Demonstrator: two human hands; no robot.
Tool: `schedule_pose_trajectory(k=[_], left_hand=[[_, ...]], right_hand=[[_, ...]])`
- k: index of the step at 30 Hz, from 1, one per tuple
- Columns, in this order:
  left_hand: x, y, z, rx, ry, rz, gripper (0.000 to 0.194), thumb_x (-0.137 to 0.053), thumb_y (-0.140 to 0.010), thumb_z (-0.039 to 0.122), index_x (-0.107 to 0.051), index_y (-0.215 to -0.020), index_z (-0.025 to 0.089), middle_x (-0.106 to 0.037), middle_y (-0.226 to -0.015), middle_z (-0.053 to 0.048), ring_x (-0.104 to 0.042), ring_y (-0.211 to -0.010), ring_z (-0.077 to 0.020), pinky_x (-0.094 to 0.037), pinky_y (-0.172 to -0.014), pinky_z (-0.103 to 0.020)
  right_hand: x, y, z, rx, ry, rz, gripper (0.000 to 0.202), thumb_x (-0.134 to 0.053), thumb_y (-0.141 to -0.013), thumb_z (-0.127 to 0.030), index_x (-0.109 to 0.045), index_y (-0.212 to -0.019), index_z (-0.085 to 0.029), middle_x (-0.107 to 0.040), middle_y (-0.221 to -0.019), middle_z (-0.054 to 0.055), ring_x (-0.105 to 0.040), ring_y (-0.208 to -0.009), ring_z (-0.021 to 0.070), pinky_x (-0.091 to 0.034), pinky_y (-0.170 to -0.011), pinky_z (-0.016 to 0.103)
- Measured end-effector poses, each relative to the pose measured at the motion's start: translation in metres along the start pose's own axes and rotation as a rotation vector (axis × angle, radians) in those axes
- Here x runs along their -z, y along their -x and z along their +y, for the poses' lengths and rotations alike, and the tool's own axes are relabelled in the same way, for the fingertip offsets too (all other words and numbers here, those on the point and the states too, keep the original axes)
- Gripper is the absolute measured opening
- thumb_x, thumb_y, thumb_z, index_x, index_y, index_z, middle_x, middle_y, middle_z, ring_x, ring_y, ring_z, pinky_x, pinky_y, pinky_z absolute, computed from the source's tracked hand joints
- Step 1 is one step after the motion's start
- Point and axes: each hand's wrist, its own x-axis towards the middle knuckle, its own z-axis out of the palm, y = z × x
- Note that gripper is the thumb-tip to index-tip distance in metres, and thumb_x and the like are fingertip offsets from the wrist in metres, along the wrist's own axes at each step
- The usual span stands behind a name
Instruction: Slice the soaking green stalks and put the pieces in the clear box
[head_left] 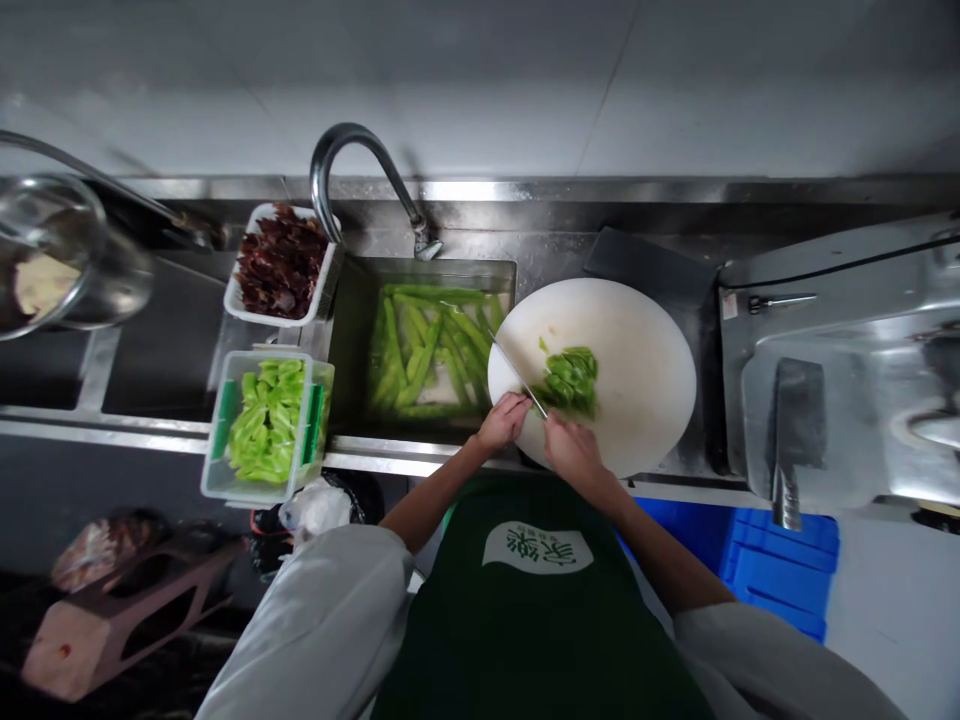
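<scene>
A round white cutting board (637,370) lies right of the sink, with a pile of sliced green vegetable (571,378) on it. My right hand (574,447) is closed round the handle of a knife (514,368), whose blade points up and left across the board's left side. Just left of the knife, my left hand (504,420) has its fingers bent together at the board's edge, by a bit of green; what they hold is mostly hidden. Long green stalks (424,365) lie in water in the sink (349,350).
Left of the sink are a tub of cut green pieces (214,480) and a white basket of dark red-brown food (281,262). A curved faucet (352,135) arches behind. A cleaver (796,430) lies at right; blue crates (780,570) stand below. Metal bowls (124,275) are far left.
</scene>
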Motion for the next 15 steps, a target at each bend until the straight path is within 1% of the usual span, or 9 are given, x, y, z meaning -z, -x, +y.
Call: schedule_pose_trajectory(k=[2,4,7,9,12,15], left_hand=[[-0.0006,-0.0001,0.0005,-0.007,-0.007,0.019,0.028,-0.038,-0.099,0.019,-0.061,-0.112,0.014,-0.062,-0.101,-0.013,-0.058,-0.094,-0.0189,-0.056,-0.082,-0.037],[-0.0007,-0.0001,0.0009,-0.002,-0.007,0.022,0.028,-0.038,-0.099,0.019,-0.061,-0.113,0.014,-0.062,-0.101,-0.013,-0.058,-0.095,-0.0189,-0.056,-0.082,-0.037],[-0.001,0.0003,0.0007,0.003,0.0,0.006,0.028,-0.037,-0.1,0.02,-0.061,-0.113,0.014,-0.062,-0.102,-0.013,-0.058,-0.095,-0.019,-0.056,-0.082,-0.037],[-0.0017,0.0008,-0.0003,-0.006,0.004,0.008,0.028,-0.037,-0.1,0.02,-0.061,-0.113,0.014,-0.062,-0.102,-0.013,-0.059,-0.095,-0.019,-0.056,-0.082,-0.038],[-0.0035,0.0017,-0.0022,-0.014,0.009,0.023,0.028,-0.037,-0.1,0.019,-0.061,-0.113,0.014,-0.062,-0.102,-0.013,-0.059,-0.094,-0.0191,-0.056,-0.082,-0.038],[-0.0056,0.0025,-0.0033,0.002,0.007,0.012,0.027,-0.038,-0.1,0.021,-0.061,-0.113,0.015,-0.063,-0.102,-0.013,-0.059,-0.094,-0.0192,-0.056,-0.082,-0.038]], right_hand=[[0.0015,-0.0026,-0.0008,0.012,-0.008,0.017,0.029,-0.041,-0.094,-0.017,-0.057,-0.117,-0.009,-0.073,-0.094,0.015,-0.07,-0.091,0.0227,-0.047,-0.076,0.026],[0.0016,-0.0016,0.0007,0.017,-0.004,0.039,0.029,-0.039,-0.095,-0.019,-0.057,-0.117,-0.01,-0.073,-0.093,0.015,-0.07,-0.09,0.0231,-0.048,-0.076,0.027],[-0.0007,0.0017,0.0037,0.009,0.0,0.025,0.031,-0.035,-0.096,-0.02,-0.058,-0.115,-0.011,-0.073,-0.09,0.015,-0.071,-0.086,0.0234,-0.048,-0.075,0.028],[-0.0022,0.0003,0.0038,-0.011,-0.005,0.006,0.031,-0.035,-0.096,-0.02,-0.058,-0.115,-0.01,-0.073,-0.091,0.015,-0.071,-0.087,0.0232,-0.048,-0.076,0.028],[-0.0025,-0.0035,0.0033,-0.02,-0.013,0.017,0.032,-0.035,-0.097,-0.02,-0.057,-0.118,-0.009,-0.073,-0.093,0.015,-0.07,-0.091,0.0232,-0.047,-0.077,0.027],[-0.0026,-0.0001,0.0062,-0.003,-0.008,0.027,0.033,-0.033,-0.098,-0.022,-0.058,-0.116,-0.01,-0.073,-0.091,0.015,-0.07,-0.088,0.0238,-0.048,-0.076,0.029]])
